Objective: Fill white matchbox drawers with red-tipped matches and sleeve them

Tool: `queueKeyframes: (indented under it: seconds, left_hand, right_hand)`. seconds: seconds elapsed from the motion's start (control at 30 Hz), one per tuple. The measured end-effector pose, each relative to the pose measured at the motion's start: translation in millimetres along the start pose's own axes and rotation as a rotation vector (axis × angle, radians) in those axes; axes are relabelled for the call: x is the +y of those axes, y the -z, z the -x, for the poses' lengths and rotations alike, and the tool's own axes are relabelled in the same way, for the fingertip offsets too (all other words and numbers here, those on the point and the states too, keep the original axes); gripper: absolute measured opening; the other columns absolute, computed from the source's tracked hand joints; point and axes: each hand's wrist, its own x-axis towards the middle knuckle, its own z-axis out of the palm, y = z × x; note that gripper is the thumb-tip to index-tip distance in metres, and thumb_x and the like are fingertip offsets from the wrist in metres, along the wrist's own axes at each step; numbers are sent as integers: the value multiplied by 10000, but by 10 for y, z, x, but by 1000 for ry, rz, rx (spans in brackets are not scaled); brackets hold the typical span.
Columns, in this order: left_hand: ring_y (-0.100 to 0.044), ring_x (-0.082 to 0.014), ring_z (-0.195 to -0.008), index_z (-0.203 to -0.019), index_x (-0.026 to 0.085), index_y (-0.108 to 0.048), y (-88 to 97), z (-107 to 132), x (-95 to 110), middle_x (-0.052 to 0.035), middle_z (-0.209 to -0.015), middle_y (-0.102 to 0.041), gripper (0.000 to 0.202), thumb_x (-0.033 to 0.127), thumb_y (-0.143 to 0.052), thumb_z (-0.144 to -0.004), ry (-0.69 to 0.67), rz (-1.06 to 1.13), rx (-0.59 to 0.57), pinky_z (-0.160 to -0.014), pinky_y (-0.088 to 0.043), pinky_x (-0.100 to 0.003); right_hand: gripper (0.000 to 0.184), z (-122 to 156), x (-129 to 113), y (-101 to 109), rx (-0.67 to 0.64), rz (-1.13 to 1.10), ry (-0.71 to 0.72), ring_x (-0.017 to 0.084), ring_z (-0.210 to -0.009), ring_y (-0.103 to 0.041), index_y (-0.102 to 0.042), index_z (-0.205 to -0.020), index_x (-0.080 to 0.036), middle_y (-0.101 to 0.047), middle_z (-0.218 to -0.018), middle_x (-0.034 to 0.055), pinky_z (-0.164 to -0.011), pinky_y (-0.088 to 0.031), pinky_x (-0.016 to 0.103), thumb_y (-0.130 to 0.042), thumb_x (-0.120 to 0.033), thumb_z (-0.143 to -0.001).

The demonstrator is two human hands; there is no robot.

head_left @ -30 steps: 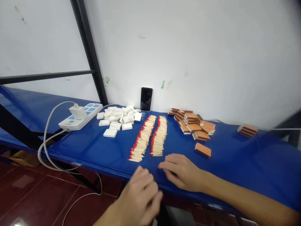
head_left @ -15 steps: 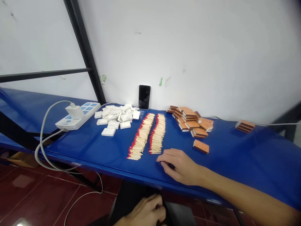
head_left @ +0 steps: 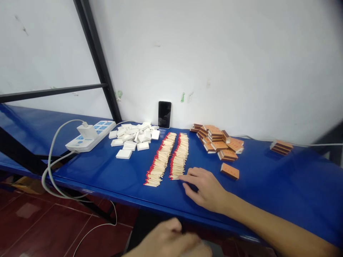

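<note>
My right hand [head_left: 205,189] lies over the blue table [head_left: 120,175], thumb and index finger apart. Its index fingertip is at the near end of the right row of matches [head_left: 179,157], seemingly touching the lowest sticks. Beside it runs a second row of matches [head_left: 160,160], red heads to the left. My left hand [head_left: 171,241] is below the table's front edge, blurred by motion, so its fingers are unclear. To the back left is a heap of white matchbox trays [head_left: 131,135]. Orange matchbox sleeves [head_left: 218,144] are piled at the back right, with a single matchbox [head_left: 229,171] nearer my right hand.
A small stack of orange matchboxes [head_left: 281,147] sits far right. The phone [head_left: 164,115] leans against the wall. On the left is a white power strip [head_left: 91,137] with a plugged-in charger and looping cables, near a black metal frame [head_left: 98,53].
My right index finger has stretched out to the near end of the right match row. My left hand has moved up and to the right. The view has tipped slightly upward.
</note>
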Motion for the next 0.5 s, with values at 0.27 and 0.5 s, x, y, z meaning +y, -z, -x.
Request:
queueKeyframes:
  seconds: [0.27,0.5]
  left_hand:
    - [-602,-277,-1027,-1158,204,-625,606,-351,-316,-97,-1214,-670,193,268,-571,-984,130,-250,18,-896,-518,-445]
    - [-576,-290,-1032,-1213,223,-619,495,-160,-372,-109,-1236,-638,289,293,-635,-934,260,-244,148,-882,-475,-450]
  right_hand:
    - [269,5,-25,16,-60,-39,-29,176,-743,-558,-715,-1059,-213,-625,-846,41,-683,-375,315,-458,-196,-981]
    - [229,-7,-11,22,-86,-82,-66,182,-782,-575,-708,-1010,-200,-633,-876,43,-725,-390,315,-487,-183,-952]
